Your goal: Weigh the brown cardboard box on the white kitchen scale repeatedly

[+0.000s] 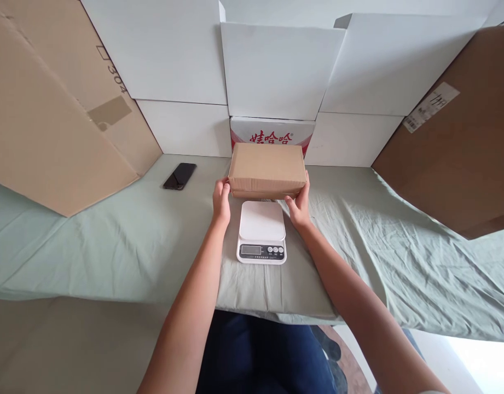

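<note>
A closed brown cardboard box (268, 163) is gripped by its two ends, just beyond a white digital kitchen scale (262, 221). My left hand (221, 201) is closed on the box's left end, the thumb along its near corner. On the right end, my right hand (300, 203) is closed too, its thumb at the lower front edge and the fingers partly hidden behind. The scale's plate has nothing on it, and its display and several buttons face me. Whether the box touches the cloth behind the scale I cannot tell.
A black smartphone (180, 176) lies left of the box on the pale green cloth (153, 235). White boxes (280, 71) form a wall behind, with a red-lettered carton (272, 130) low in the middle. Large cardboard sheets (63, 109) stand at both sides.
</note>
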The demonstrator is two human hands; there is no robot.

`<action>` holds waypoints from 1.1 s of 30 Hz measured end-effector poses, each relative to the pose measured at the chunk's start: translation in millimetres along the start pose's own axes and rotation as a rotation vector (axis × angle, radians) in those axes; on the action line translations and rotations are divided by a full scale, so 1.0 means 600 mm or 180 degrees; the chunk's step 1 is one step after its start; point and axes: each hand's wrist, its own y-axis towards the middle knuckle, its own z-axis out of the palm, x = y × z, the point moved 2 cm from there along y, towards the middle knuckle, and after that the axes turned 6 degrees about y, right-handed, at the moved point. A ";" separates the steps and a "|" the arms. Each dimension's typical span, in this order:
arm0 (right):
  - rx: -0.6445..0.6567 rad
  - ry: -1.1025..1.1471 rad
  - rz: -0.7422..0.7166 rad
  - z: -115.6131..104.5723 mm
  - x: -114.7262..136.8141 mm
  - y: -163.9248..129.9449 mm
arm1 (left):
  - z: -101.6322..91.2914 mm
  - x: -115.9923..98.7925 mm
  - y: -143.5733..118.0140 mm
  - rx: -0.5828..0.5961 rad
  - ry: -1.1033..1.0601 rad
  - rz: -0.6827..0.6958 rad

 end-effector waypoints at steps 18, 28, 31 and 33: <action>-0.0321 0.0181 0.0355 -0.041 0.127 -0.162 | -0.077 -0.084 -0.194 0.0334 0.0295 0.0462; -0.0143 -0.0089 0.0387 -0.036 0.126 -0.157 | -0.075 -0.079 -0.185 0.0282 0.0342 0.0251; -0.0114 -0.0127 0.0356 -0.037 0.124 -0.157 | -0.075 -0.081 -0.186 0.0266 0.0398 0.0183; -0.0113 -0.0157 0.0316 -0.037 0.122 -0.157 | -0.076 -0.082 -0.186 0.0260 0.0442 0.0171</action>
